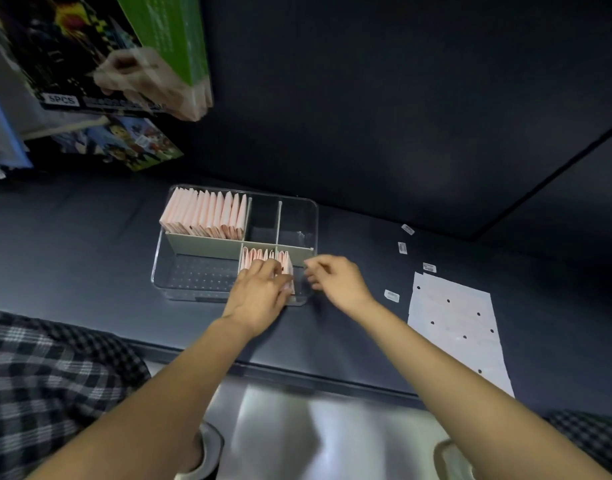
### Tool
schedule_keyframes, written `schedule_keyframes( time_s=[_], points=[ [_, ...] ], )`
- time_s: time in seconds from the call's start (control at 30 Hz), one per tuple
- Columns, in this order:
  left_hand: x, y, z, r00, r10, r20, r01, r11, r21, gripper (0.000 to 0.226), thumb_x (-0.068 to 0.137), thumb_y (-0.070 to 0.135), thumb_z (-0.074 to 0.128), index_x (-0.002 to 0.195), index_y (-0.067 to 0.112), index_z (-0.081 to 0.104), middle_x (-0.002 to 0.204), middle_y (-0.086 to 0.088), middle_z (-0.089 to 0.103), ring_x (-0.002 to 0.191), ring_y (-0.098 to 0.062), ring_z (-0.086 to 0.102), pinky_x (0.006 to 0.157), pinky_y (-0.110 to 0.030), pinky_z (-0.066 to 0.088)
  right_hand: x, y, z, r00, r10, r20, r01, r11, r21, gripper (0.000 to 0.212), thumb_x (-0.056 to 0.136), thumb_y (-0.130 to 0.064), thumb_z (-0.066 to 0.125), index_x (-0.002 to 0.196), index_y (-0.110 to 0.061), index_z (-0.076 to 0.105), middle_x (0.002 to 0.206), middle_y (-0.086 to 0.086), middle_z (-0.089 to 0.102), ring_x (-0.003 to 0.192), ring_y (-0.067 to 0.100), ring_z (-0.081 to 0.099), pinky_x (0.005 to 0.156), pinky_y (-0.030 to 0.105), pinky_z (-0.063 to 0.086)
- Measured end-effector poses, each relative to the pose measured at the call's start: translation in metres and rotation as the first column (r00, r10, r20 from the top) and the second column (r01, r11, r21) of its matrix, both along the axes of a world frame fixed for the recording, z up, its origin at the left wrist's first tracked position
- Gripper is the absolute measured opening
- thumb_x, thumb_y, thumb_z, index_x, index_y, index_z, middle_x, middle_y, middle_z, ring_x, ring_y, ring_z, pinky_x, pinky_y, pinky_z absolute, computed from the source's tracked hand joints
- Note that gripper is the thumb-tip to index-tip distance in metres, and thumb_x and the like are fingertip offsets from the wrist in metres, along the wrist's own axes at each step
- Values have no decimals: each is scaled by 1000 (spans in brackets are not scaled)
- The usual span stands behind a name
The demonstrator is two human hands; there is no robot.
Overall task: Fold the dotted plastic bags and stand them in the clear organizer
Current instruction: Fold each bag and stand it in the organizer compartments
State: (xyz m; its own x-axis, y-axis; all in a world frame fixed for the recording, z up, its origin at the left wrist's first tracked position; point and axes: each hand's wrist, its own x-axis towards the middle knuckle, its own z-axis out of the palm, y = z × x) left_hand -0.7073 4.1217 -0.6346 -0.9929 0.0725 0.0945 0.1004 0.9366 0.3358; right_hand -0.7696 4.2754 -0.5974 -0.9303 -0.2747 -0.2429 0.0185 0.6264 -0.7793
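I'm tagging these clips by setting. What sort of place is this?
Probably a small packing or stockroom desk, not a kitchen: a dark table, boxed toys stacked at the far left, loose barcode labels, and flat dotted bags awaiting folding beside the organizer.

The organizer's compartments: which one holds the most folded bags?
The far-left compartment, packed across with pink folded bags; the near-right one at the left hand holds fewer, the others none.

Your clear organizer [166, 268] sits mid-bench with folded pink bags [204, 216] standing in its far-left compartment, more folded ones [259, 256] upright in the near-right compartment, and flat dotted bags [457, 317] stacked toward the bench's right edge.
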Motion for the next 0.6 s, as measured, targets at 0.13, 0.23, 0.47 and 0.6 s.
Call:
schedule_keyframes(
  time_s=[0.13, 0.23, 0.47, 0.6],
  points=[
    [0, 11, 3, 1000, 2, 10, -1, 996, -84, 32, 93, 36, 47, 120, 24, 59, 125, -1, 46, 113, -23, 39, 91, -36, 32, 16, 91, -2, 995, -89, -46, 90, 996, 21, 17, 90, -12, 61, 103, -9, 70, 101, 7, 71, 87, 16, 65, 85, 20, 52],
    [1, 21, 7, 1000, 8, 30, -6, 996, -85, 32, 92, 35, 51, 118, 20, 60, 124, -3, 49, 115, -25, 43, 95, -37, 32, 32, 165, -11, 987, -156, -20, 158, 981, 113, 21, 86, -10, 65, 107, -6, 67, 107, 8, 69, 92, 15, 62, 74, 4, 42],
    [17, 67, 24, 977, -205, -54, 208, 977, 47, 29, 92, 20, 58, 118, 8, 63, 118, -11, 57, 110, -31, 54, 91, -38, 47, 80, 269, -44, 993, -115, 31, 96, 922, 375, 53, 75, -26, 78, 123, -17, 58, 127, 1, 51, 118, 20, 44, 94, 17, 30],
    [37, 95, 6, 917, -380, 118, 376, 925, 55, 35, 97, 29, 48, 129, 17, 55, 132, -1, 49, 120, -22, 46, 101, -30, 37, 89, 277, -61, 994, -93, -59, 108, 923, 370, 46, 74, -21, 79, 116, -13, 64, 128, 2, 51, 119, 22, 43, 94, 15, 28]
  ],
)
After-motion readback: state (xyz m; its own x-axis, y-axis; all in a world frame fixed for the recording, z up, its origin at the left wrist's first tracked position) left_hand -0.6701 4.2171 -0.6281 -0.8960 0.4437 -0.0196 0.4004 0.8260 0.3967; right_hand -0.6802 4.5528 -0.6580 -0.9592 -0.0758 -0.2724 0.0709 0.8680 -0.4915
